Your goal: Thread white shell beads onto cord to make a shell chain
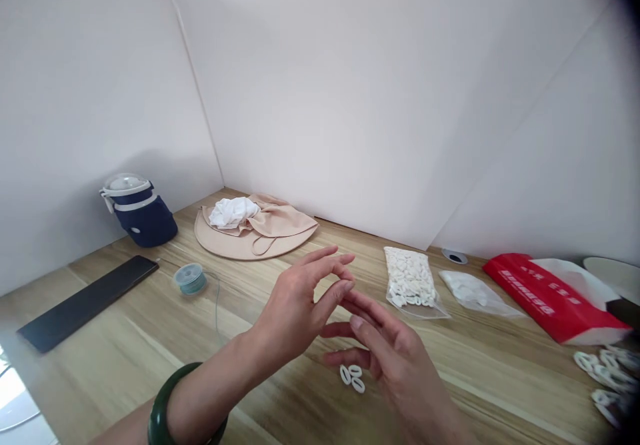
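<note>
My left hand (pixel 300 298), with a dark green bangle (pixel 165 408) on its wrist, is raised over the wooden desk (pixel 150 338), fingers stretched and apart, holding nothing I can see. My right hand (pixel 395 358) sits just below and to the right of it, fingers extended and loosely spread, fingertips near the left hand's fingers. Three small white shells (pixel 353 377) lie on the desk beside the right hand's lower fingers. A thin cord runs from a small spool (pixel 190 278) across the desk towards the hands; whether either hand touches it I cannot tell.
A clear bag of white shells (pixel 410 278) and a second bag (pixel 470 290) lie at centre right. A red packet (pixel 550 298), strung shell pieces (pixel 607 371), a beige hat with white cloth (pixel 255 228), a navy bottle (pixel 137 208) and a black slab (pixel 87 301) stand around. White walls enclose the desk.
</note>
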Demonstrator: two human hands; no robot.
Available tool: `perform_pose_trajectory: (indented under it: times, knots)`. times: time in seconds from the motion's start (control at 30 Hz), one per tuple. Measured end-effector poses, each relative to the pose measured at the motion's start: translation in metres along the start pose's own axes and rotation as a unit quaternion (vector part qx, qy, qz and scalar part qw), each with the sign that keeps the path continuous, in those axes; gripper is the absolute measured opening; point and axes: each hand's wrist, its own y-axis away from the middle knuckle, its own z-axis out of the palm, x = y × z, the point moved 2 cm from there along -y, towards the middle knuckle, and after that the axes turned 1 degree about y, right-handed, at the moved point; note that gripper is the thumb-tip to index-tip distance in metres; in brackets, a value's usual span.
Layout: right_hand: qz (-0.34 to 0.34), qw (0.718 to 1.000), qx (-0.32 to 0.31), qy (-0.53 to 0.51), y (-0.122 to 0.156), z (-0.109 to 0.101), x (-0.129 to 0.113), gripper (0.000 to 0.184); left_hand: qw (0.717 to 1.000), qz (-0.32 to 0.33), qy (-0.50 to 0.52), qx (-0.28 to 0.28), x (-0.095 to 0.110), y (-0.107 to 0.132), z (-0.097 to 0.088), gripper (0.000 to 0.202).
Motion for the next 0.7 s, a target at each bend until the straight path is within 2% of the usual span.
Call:
perform_pose_trajectory:
  times: [0.1, 0.23, 0.3, 0.33, 0.4, 0.43, 0.5, 0.57, 0.7]
  knots:
    - [0.016, 0.999, -0.035, -0.028, -0.004, 0.011, -0.003, 0.024, 0.999, -0.030, 0.030, -0.023, 0.000, 0.000, 0.002, 0.013]
    - [0.002, 1.000, -0.002, -0.007, -0.012, 0.016, -0.002, 0.021, 0.982, -0.098, 0.158, -0.037, -0.009, 0.003, 0.003, 0.017]
    - [-0.015, 1.000, 0.021, -0.002, -0.017, 0.015, -0.004, 0.023, 0.969, -0.113, 0.213, -0.060, -0.019, 0.006, 0.002, 0.031]
    - [-0.023, 0.999, 0.030, -0.001, -0.019, 0.013, -0.006, 0.024, 0.965, -0.118, 0.217, -0.092, -0.025, 0.007, 0.001, 0.042]
    - [-0.040, 0.998, 0.054, 0.003, -0.023, 0.006, -0.012, 0.025, 0.966, -0.115, 0.148, -0.176, -0.039, 0.011, -0.003, 0.057]
    - [-0.049, 0.996, 0.070, 0.006, -0.025, 0.000, -0.016, 0.025, 0.969, -0.107, 0.080, -0.208, -0.046, 0.013, -0.006, 0.055]
    - [-0.066, 0.992, 0.103, 0.010, -0.025, -0.015, -0.022, 0.025, 0.973, -0.091, -0.023, -0.209, -0.058, 0.014, -0.016, 0.038]
    - [-0.076, 0.988, 0.135, 0.012, -0.024, -0.032, -0.026, 0.026, 0.976, -0.087, -0.055, -0.194, -0.064, 0.014, -0.027, 0.023]
    - [-0.088, 0.977, 0.193, 0.013, -0.019, -0.069, -0.024, 0.027, 0.976, -0.108, -0.069, -0.176, -0.065, 0.012, -0.044, 0.026]
